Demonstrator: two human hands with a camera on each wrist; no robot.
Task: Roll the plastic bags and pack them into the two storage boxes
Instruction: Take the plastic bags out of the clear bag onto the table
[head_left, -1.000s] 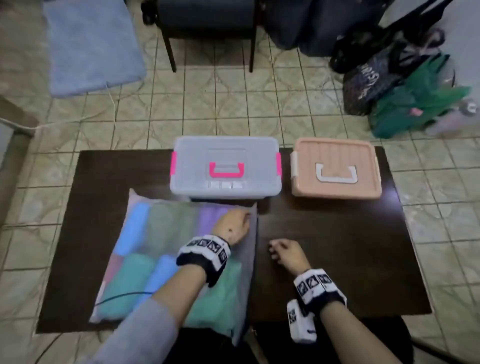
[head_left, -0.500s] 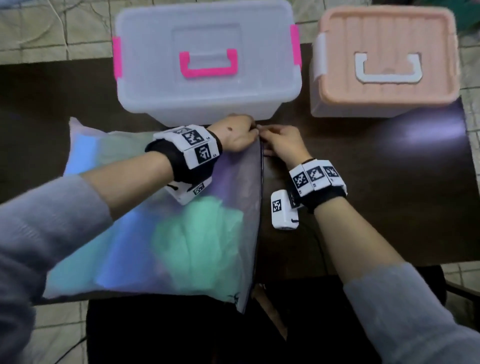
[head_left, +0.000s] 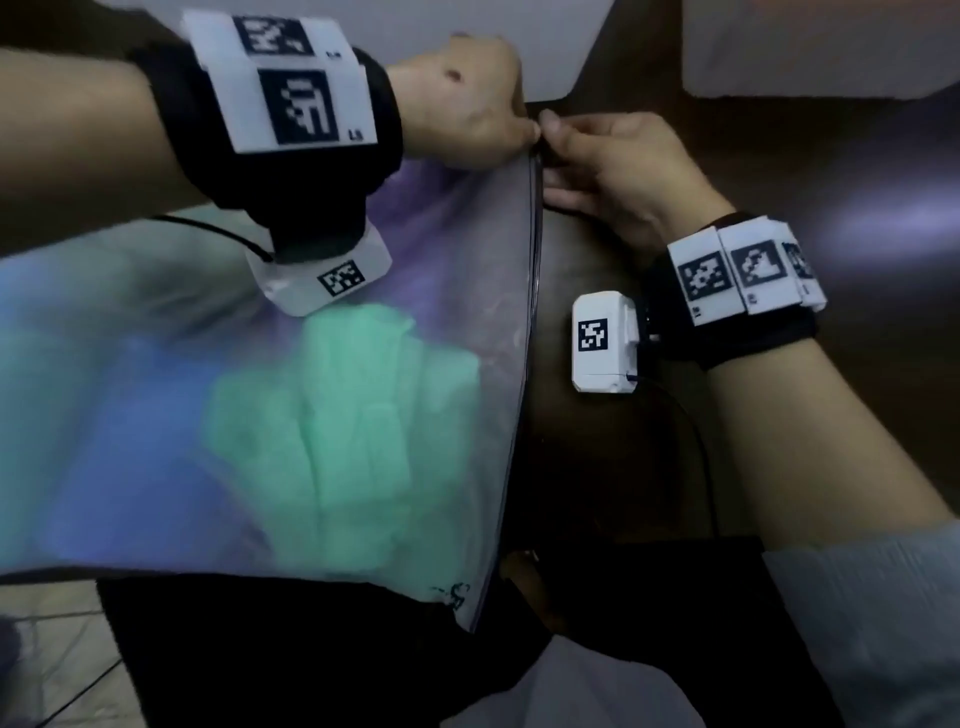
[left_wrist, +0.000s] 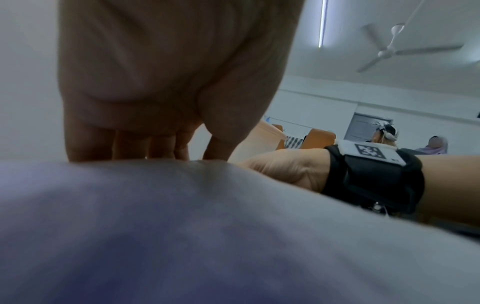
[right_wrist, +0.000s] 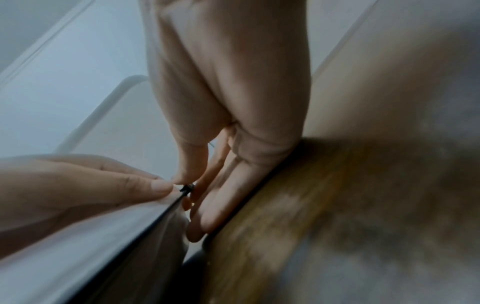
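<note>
Your left hand (head_left: 467, 104) and right hand (head_left: 608, 161) meet fingertip to fingertip, both pinching closed; your right thumb and forefinger nip together, your forearms angling inward, wrists banded.

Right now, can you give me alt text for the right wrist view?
The right hand pinches a small black zipper pull at the corner of a translucent zip bag, while the left hand holds the bag's edge beside it, above a brown table.

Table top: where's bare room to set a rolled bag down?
Bare dark table right of the zip pouch, in front of the two boxes, beyond the right hand. Crowded: the pouch covers the left side; both hands, left hand included, meet at its far corner against the clear box.
</note>
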